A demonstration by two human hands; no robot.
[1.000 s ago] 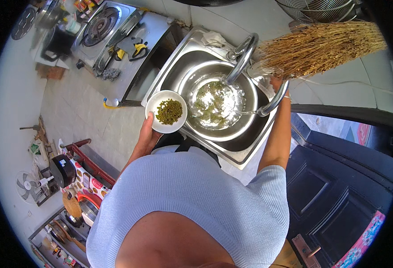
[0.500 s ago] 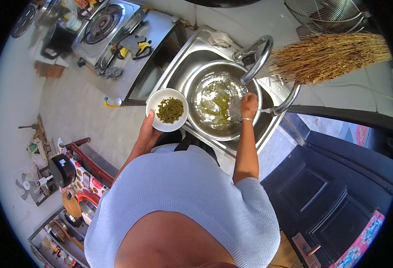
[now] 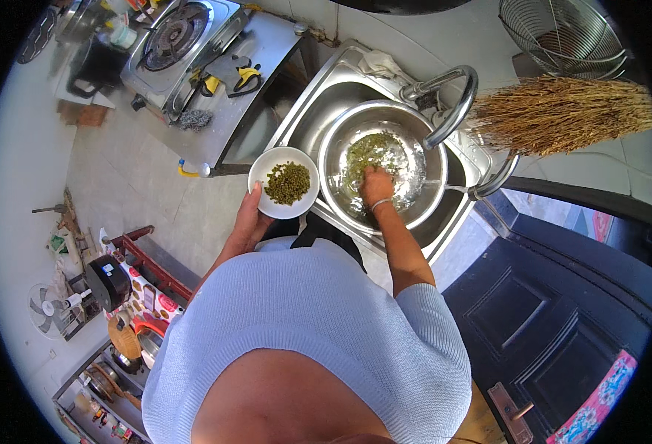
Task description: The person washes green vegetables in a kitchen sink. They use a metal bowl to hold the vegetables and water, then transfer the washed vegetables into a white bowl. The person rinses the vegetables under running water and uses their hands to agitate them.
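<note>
My left hand [image 3: 248,220] holds a white bowl [image 3: 265,198] from below, just left of the sink; the bowl contains a heap of small green beans [image 3: 288,183]. My right hand [image 3: 376,186] reaches down into a round metal basin [image 3: 422,214] that sits in the steel sink [image 3: 318,111]. Its fingers dip into water where more green beans [image 3: 366,148] float. Whether the fingers grip any beans is hidden by the water. A curved tap [image 3: 455,103] arches over the basin.
A straw broom [image 3: 563,115] lies on the counter right of the sink, with a wire basket [image 3: 563,37] behind it. A gas stove [image 3: 178,37] and yellow-handled tools [image 3: 244,74] sit on the steel counter to the left. A dark door [image 3: 563,318] stands at the right.
My right hand left the sink's right edge and came down into the basin's water. The left hand keeps the bowl in the same place.
</note>
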